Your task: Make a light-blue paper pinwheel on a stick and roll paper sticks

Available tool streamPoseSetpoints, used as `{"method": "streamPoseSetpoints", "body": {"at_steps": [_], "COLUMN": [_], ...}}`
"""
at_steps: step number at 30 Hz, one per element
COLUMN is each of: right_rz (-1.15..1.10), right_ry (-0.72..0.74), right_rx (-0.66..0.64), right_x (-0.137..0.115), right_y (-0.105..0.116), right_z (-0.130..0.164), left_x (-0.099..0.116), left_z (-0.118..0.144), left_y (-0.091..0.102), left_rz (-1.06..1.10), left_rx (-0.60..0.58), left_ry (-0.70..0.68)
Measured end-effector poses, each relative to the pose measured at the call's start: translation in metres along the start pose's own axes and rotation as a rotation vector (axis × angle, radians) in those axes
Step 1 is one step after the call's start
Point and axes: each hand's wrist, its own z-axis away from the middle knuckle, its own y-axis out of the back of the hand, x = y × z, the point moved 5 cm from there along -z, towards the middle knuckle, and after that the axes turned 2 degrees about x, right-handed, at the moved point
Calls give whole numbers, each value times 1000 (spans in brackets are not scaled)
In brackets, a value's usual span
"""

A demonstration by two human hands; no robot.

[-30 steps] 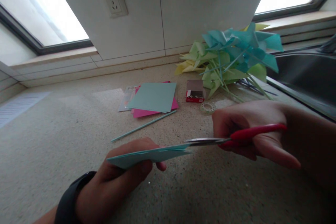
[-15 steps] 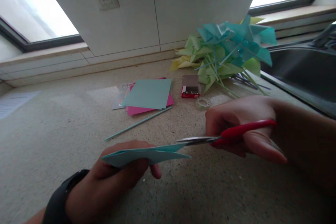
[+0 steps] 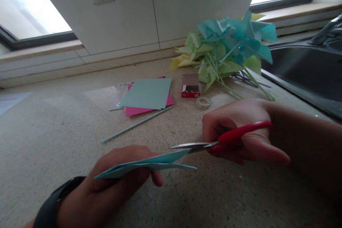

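So I read the folded paper (image 3: 144, 164) pinched in the left hand (image 3: 112, 181), long axis 9-to-3, its free end at 3 o'clock meeting the scissors (image 3: 213, 144) gripped by the right hand (image 3: 240, 131).

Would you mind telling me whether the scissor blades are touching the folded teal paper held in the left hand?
Touching. The head view shows the scissors, in the right hand, with blades meeting the upper edge of the teal paper, held by the left hand.

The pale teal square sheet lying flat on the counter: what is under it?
Under the pale teal square sheet lies a pink paper sheet, its edges sticking out, beside a greyish printed sheet. Any further sheets underneath are covered.
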Motion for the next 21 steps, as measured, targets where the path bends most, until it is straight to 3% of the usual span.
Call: {"method": "streamPoseSetpoints", "body": {"at_steps": [21], "right_rz": [-66], "right_ry": [-42], "right_rx": [38], "right_x": [9], "right_y": [5], "right_z": [4], "left_x": [-2], "left_z": [0], "left_y": [3], "left_rz": [-34], "left_rx": [78], "left_ry": [13]}}
